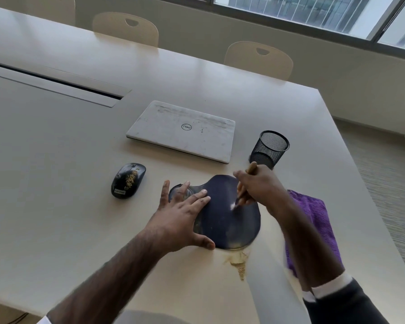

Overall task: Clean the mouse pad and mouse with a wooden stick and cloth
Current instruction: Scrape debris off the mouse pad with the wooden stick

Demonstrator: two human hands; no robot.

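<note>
Beige desk [80, 141]: left hand [180, 218] flat, pressing mouse pad [229, 220]; right hand [257, 185] grips wooden stick [251, 168], scraping pad. Likely next: crumbed mouse [128, 180], then purple cloth [313, 211] beside pad.

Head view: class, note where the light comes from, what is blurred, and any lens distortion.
Head view: daylight comes from the window at top right; the table edges tilt and slightly bow, wide-angle distortion; the wooden stick tip and right hand are motion-blurred; the Dell laptop looks fairly sharp.
</note>
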